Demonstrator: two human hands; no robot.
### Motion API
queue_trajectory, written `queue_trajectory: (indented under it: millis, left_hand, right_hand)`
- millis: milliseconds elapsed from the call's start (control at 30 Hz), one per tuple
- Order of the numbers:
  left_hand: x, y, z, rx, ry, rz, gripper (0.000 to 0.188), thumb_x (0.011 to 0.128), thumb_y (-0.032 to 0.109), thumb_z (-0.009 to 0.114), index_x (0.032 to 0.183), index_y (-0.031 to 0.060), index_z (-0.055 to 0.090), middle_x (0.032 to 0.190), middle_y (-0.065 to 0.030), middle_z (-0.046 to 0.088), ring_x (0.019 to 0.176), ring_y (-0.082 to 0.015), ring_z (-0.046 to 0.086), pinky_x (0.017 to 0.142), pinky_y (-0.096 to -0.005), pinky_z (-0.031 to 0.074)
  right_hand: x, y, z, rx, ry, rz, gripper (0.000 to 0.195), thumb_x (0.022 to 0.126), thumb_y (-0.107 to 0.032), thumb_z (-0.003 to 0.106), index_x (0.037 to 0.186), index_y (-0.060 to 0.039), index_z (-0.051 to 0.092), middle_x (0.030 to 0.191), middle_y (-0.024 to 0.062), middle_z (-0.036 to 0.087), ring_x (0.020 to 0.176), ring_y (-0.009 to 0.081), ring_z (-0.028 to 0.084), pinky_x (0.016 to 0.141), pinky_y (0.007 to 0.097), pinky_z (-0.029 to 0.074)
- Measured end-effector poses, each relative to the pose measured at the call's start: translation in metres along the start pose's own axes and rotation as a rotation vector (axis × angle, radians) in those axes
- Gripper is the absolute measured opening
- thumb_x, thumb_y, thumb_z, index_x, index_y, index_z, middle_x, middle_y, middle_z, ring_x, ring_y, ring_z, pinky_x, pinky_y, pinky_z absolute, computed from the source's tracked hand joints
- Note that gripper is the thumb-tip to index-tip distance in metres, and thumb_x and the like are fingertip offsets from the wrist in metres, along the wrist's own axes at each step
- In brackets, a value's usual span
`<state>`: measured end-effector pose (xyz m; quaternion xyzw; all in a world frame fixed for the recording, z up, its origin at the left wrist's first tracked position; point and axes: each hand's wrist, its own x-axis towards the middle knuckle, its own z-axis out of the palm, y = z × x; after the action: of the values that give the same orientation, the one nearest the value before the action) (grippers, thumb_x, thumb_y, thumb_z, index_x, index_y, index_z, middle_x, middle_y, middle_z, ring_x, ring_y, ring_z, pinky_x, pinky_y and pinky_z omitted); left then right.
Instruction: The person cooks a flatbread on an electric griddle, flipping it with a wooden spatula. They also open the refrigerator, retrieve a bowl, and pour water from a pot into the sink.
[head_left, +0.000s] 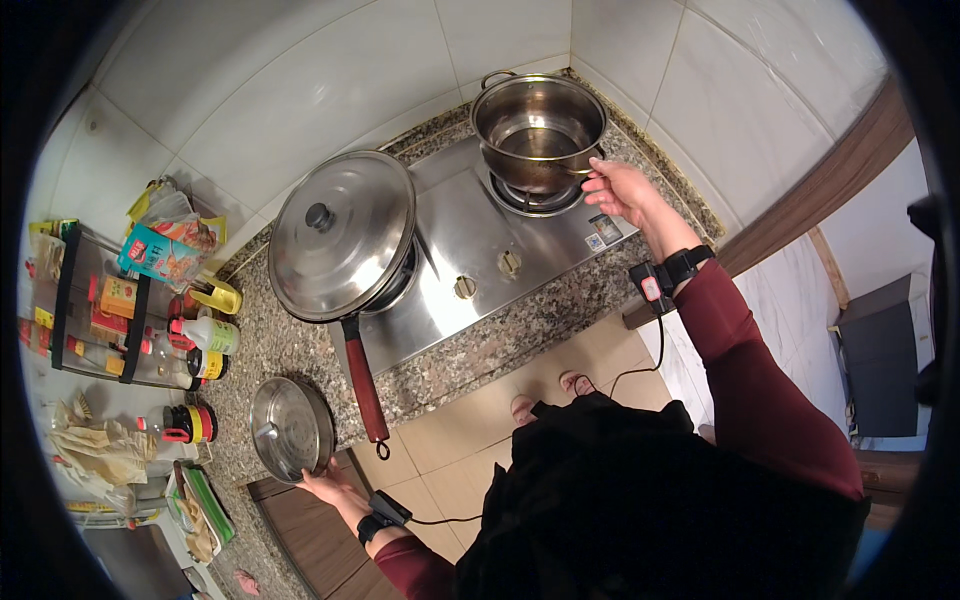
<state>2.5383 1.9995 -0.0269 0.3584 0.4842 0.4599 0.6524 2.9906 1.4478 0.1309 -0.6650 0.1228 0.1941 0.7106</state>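
A stainless steel pot (538, 169) with two loop handles stands over the right burner of the gas stove, its lid off. My right hand (619, 189) is at the pot's near handle, thumb above and fingers bent below it. At the lower left, my left hand (328, 484) grips the near rim of a shallow steel steamer tray (291, 431) with a perforated bottom. The tray is over the granite countertop; whether it rests there I cannot tell. On the left burner sits a frying pan with a red handle (365, 390), covered by a domed steel lid (352, 232).
Two knobs (465, 287) are on the front of the steel stove top (442, 247). Along the left stand sauce bottles (206, 335), a condiment rack (97, 307) and food packets (169, 251). The pan handle projects past the granite edge. Tiled walls (360, 82) enclose the back. Cables hang from both wrist devices.
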Motion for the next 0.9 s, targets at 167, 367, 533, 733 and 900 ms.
queue_trajectory:
  millis: [167, 367, 533, 733, 900]
  left_hand:
    - [-0.019, -0.011, 0.009, 0.132, 0.061, -0.045, 0.071, 0.094, 0.041, 0.051, 0.151, 0.0261, 0.01, 0.151, -0.0116, 0.024, 0.125, -0.0346, 0.04, 0.09, -0.0529, 0.047]
    - [-0.108, -0.019, -0.031, 0.246, 0.179, -0.049, 0.051, 0.089, 0.036, 0.057, 0.134, 0.0153, 0.044, 0.14, -0.0066, 0.041, 0.125, -0.0267, 0.039, 0.092, -0.0491, 0.044]
    - [-0.207, -0.029, -0.091, 0.173, 0.388, -0.134, 0.054, 0.092, 0.026, 0.056, 0.142, 0.0165, 0.036, 0.148, -0.0097, 0.034, 0.132, -0.0254, 0.035, 0.094, -0.0455, 0.044]
    - [-0.297, -0.028, -0.192, 0.036, 0.634, -0.057, 0.019, 0.096, 0.029, 0.054, 0.087, 0.0128, 0.058, 0.09, -0.0024, 0.06, 0.091, -0.0146, 0.057, 0.08, -0.0362, 0.047]
    - [-0.295, 0.006, -0.222, -0.211, 0.581, 0.125, 0.031, 0.097, 0.029, 0.054, 0.071, 0.0136, 0.049, 0.061, 0.0034, 0.04, 0.053, -0.0094, 0.043, 0.059, -0.0254, 0.045]
  right_hand:
    - [0.027, -0.003, 0.001, 0.222, -0.129, 0.105, 0.024, 0.095, -0.027, 0.053, 0.104, -0.0055, 0.052, 0.094, 0.0143, 0.068, 0.072, 0.0209, 0.068, 0.054, 0.0297, 0.053]
    - [0.073, -0.006, -0.012, 0.377, -0.371, -0.035, 0.033, 0.096, -0.019, 0.046, 0.119, 0.0032, 0.053, 0.102, 0.0265, 0.065, 0.084, 0.0296, 0.067, 0.071, 0.0325, 0.058]
    - [0.11, -0.046, -0.086, 0.483, -0.455, -0.062, 0.022, 0.09, -0.003, 0.056, 0.109, 0.0075, 0.057, 0.107, 0.0189, 0.065, 0.099, 0.0272, 0.063, 0.087, 0.0343, 0.054]
    - [0.049, -0.098, -0.044, 0.264, -0.802, -0.204, 0.023, 0.094, -0.007, 0.052, 0.115, 0.001, 0.055, 0.103, 0.0138, 0.065, 0.092, 0.0199, 0.066, 0.069, 0.0268, 0.06]
    - [-0.081, -0.082, 0.055, 0.258, -0.937, -0.301, 0.025, 0.095, -0.006, 0.049, 0.119, 0.0007, 0.051, 0.106, 0.011, 0.062, 0.085, 0.0183, 0.065, 0.062, 0.0261, 0.059]
